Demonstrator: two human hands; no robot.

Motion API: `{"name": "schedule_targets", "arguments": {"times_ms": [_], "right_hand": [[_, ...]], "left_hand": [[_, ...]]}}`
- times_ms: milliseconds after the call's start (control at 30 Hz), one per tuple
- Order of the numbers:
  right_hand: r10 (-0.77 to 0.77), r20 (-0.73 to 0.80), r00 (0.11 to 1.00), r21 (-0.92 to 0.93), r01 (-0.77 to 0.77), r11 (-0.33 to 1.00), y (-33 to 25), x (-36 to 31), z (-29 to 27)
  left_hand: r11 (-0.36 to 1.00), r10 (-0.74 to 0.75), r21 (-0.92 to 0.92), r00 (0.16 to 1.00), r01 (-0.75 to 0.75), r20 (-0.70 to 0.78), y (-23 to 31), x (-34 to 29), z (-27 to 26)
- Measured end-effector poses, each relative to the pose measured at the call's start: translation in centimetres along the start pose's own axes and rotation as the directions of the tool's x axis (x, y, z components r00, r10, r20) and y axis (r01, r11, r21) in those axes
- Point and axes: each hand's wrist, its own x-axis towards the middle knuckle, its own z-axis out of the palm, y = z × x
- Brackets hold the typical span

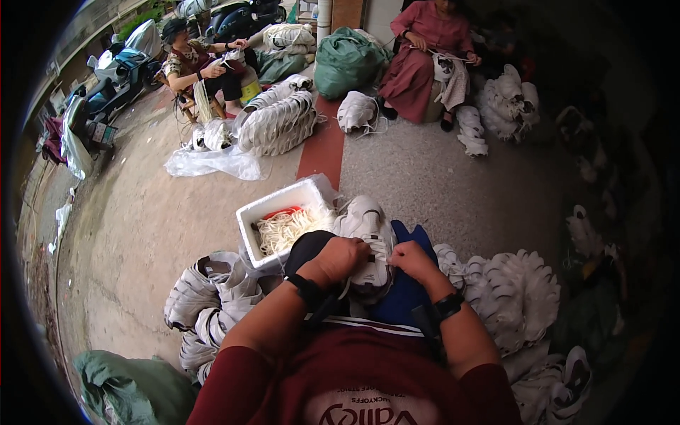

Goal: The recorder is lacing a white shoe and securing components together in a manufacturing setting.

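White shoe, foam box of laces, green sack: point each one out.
White shoe (365, 221), head view: on its bare toe end.
Foam box (273, 204), head view: on its far rim.
Green sack (347, 62), head view: on its bulging front.

White foam box of laces (249, 221), green sack (345, 62), stacked white shoe uppers (278, 124), parked scooters (122, 67)

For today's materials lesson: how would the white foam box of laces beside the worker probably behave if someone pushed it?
The white foam box is probably very light, so it would likely slide easily. Its thick walls look stiff yet crumbly. The loose laces inside add little weight, so it might tip.
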Motion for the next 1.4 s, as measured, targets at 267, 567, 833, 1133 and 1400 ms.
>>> {"name": "schedule_targets", "arguments": {"times_ms": [267,567,833,1133,1400], "right_hand": [[-0.520,-0.123,0.845,-0.684,0.307,0.662,-1.3,-1.7,1.0],[-0.651,0.053,0.757,-0.780,0.439,0.446,-0.7,-3.7,1.5],[-0.717,-0.111,0.688,-0.872,0.279,0.402,-0.5,-0.9,1.2],[-0.823,0.094,0.560,-0.783,0.552,0.286,1.4,-4.2,0.2],[-0.804,0.075,0.590,-0.769,0.547,0.330,1.6,-3.5,0.3]], "left_hand": [[0.965,-0.033,0.262,0.995,0.007,0.094,0.6,1.0,0.2],[0.999,0.029,0.015,0.988,-0.032,0.152,-1.0,1.1,-0.7],[0.990,-0.001,0.141,0.993,0.018,-0.120,0.5,-0.4,1.4],[0.999,-0.054,-0.004,0.998,0.054,0.018,2.2,-2.6,-0.3],[0.873,-0.451,-0.187,0.892,0.450,0.040,4.3,-6.4,0.7]]}}
